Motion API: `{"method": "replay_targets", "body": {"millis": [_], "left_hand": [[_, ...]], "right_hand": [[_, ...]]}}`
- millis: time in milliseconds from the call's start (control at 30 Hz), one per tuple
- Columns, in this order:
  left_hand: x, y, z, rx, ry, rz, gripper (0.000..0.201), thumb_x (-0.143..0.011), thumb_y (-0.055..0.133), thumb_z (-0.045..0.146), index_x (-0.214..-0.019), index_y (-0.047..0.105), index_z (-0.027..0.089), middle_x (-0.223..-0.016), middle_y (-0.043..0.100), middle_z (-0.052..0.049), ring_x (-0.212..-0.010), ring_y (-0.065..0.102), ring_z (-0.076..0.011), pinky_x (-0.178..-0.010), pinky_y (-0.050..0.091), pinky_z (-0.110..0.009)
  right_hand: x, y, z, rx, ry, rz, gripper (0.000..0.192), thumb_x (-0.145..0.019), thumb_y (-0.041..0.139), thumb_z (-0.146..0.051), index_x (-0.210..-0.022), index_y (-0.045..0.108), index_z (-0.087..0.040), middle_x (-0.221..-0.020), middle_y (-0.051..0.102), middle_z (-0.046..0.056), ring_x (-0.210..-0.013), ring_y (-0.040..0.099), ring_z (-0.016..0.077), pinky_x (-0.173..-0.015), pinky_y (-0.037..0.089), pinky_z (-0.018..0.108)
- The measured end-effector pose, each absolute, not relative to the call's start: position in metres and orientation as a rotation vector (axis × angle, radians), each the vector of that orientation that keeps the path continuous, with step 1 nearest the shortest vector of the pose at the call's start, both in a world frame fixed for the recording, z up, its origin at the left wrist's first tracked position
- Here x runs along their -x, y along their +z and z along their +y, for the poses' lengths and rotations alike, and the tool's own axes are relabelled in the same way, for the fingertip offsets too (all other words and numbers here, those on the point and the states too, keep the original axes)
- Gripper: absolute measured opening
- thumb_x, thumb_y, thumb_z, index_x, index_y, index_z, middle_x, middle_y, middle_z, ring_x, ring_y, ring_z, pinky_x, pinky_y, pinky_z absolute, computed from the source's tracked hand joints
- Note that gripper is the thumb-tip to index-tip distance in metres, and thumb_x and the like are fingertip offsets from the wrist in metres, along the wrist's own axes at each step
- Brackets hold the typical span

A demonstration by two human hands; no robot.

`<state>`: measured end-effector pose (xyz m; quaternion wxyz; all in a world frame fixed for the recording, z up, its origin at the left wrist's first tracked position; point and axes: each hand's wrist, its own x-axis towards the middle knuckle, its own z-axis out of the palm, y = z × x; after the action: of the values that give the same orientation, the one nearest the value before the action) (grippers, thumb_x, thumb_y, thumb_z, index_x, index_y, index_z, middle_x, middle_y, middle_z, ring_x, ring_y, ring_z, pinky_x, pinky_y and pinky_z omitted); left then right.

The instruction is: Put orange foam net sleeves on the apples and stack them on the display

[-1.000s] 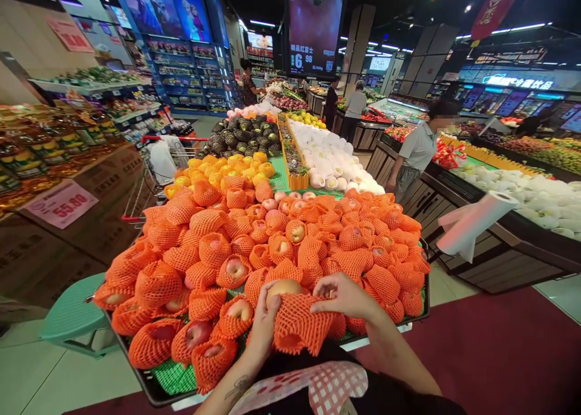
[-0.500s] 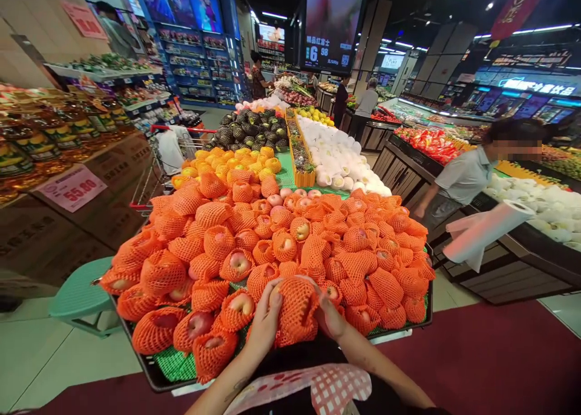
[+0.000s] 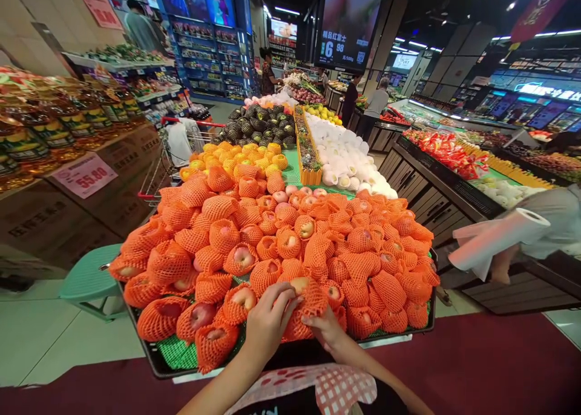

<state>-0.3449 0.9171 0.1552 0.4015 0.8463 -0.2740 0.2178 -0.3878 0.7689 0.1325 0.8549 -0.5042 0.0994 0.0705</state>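
An apple (image 3: 299, 284) in an orange foam net (image 3: 314, 299) is between my two hands, at the front edge of the heap. Part of its bare skin shows at the top of the net. My left hand (image 3: 271, 319) is closed, with bent fingers against the net's left side. From the right, my right hand (image 3: 327, 330) grips the net, its thumb pressed on the front and its other fingers mostly hidden. Around both hands lie several netted apples (image 3: 240, 258) in a black-rimmed tray (image 3: 157, 366) with green mesh lining (image 3: 179, 352).
Yellow netted fruit (image 3: 236, 161), dark netted fruit (image 3: 261, 124) and white-wrapped fruit (image 3: 349, 152) lie behind the apples. A green stool (image 3: 93, 276) and a shopping cart (image 3: 152, 182) stand left. At right a person's hand (image 3: 500, 270) is beside a plastic bag roll (image 3: 499, 239).
My left hand has shifted from the apple's side to over its upper left, and bare skin now shows at the top. The person at right has moved nearer, behind the bag roll.
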Motion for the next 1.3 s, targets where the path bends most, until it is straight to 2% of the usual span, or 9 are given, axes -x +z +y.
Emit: {"method": "replay_targets", "body": {"millis": [200, 367, 600, 733, 867, 967, 1033, 1100, 1300], "left_hand": [[0.343, 0.159, 0.921, -1.945, 0.415, -0.409, 0.022, -0.099, 0.050, 0.034, -0.082, 0.054, 0.022, -0.064, 0.061, 0.002, -0.054, 0.057, -0.0132, -0.054, 0.044, -0.023], [0.324, 0.162, 0.921, -1.734, 0.130, -0.170, 0.026, -0.095, 0.053, 0.044, -0.081, 0.046, 0.023, -0.060, 0.042, 0.008, -0.051, 0.040, -0.0106, -0.051, 0.033, -0.022], [0.324, 0.139, 0.900, -1.835, -0.090, -0.268, 0.026, -0.100, 0.041, 0.042, -0.085, 0.048, 0.023, -0.078, 0.057, 0.000, -0.072, 0.055, -0.0169, -0.072, 0.044, -0.030], [0.324, 0.129, 0.880, -2.056, -0.136, -0.409, 0.023, -0.102, 0.034, 0.037, -0.088, 0.048, 0.024, -0.076, 0.059, -0.001, -0.068, 0.057, -0.0192, -0.066, 0.044, -0.031], [0.314, 0.125, 0.875, -2.171, -0.078, -0.592, 0.023, -0.102, 0.037, 0.033, -0.090, 0.054, 0.023, -0.073, 0.062, -0.002, -0.064, 0.058, -0.0188, -0.062, 0.047, -0.030], [0.302, 0.120, 0.883, -2.208, 0.164, -0.774, 0.018, -0.096, 0.055, 0.029, -0.111, 0.062, 0.020, -0.116, 0.068, -0.012, -0.109, 0.064, -0.0268, -0.094, 0.054, -0.043], [0.293, 0.113, 0.891, -2.286, 0.273, -0.883, 0.045, -0.088, 0.065, 0.018, -0.132, 0.058, 0.024, -0.151, 0.051, -0.016, -0.140, 0.046, -0.0342, -0.112, 0.043, -0.057], [0.286, 0.104, 0.900, -2.396, 0.293, -0.951, 0.052, -0.082, 0.065, 0.006, -0.129, 0.060, 0.026, -0.161, 0.040, -0.013, -0.150, 0.034, -0.0359, -0.116, 0.037, -0.063], [0.289, 0.087, 0.935, -2.438, 0.495, -0.995, 0.028, -0.078, 0.054, 0.002, -0.088, 0.066, 0.025, -0.126, 0.071, -0.006, -0.122, 0.063, -0.0275, -0.100, 0.056, -0.046]], "right_hand": [[0.387, 0.118, 0.761, 1.204, 0.046, 0.210, 0.096, -0.039, 0.095, -0.039, -0.126, 0.053, -0.033, -0.131, 0.062, 0.007, -0.139, 0.047, 0.0373, -0.119, 0.033, 0.049], [0.395, 0.117, 0.758, 1.076, 0.193, 0.189, 0.098, -0.038, 0.091, -0.046, -0.128, 0.056, -0.032, -0.134, 0.062, 0.008, -0.140, 0.046, 0.0383, -0.117, 0.032, 0.050], [0.396, 0.127, 0.745, 1.032, 0.243, 0.275, 0.093, -0.053, 0.080, -0.051, -0.140, 0.050, -0.038, -0.132, 0.066, 0.010, -0.134, 0.053, 0.0383, -0.107, 0.042, 0.056], [0.403, 0.118, 0.729, 1.141, 0.362, 0.349, 0.099, -0.047, 0.071, -0.067, -0.139, 0.053, -0.035, -0.130, 0.068, 0.015, -0.129, 0.055, 0.0446, -0.095, 0.047, 0.060], [0.402, 0.115, 0.713, 1.184, 0.283, 0.367, 0.102, -0.042, 0.069, -0.049, -0.141, 0.048, -0.046, -0.133, 0.067, 0.009, -0.128, 0.057, 0.0463, -0.097, 0.046, 0.065], [0.384, 0.122, 0.687, 1.245, 0.149, 0.340, 0.100, -0.043, 0.070, -0.045, -0.140, 0.047, -0.052, -0.135, 0.066, 0.005, -0.129, 0.057, 0.0460, -0.102, 0.044, 0.067], [0.362, 0.133, 0.659, 1.323, 0.010, 0.371, 0.091, -0.050, 0.070, -0.053, -0.138, 0.052, -0.047, -0.135, 0.066, 0.009, -0.126, 0.059, 0.0469, -0.102, 0.045, 0.066], [0.330, 0.149, 0.627, 1.415, -0.138, 0.418, 0.078, -0.061, 0.067, -0.065, -0.133, 0.061, -0.035, -0.133, 0.067, 0.018, -0.122, 0.063, 0.0473, -0.099, 0.049, 0.061], [0.188, 0.192, 0.548, 1.615, -0.338, 0.393, 0.065, -0.088, 0.051, -0.065, -0.123, 0.066, -0.012, -0.123, 0.069, 0.028, -0.115, 0.068, 0.0370, -0.087, 0.054, 0.045]]}}
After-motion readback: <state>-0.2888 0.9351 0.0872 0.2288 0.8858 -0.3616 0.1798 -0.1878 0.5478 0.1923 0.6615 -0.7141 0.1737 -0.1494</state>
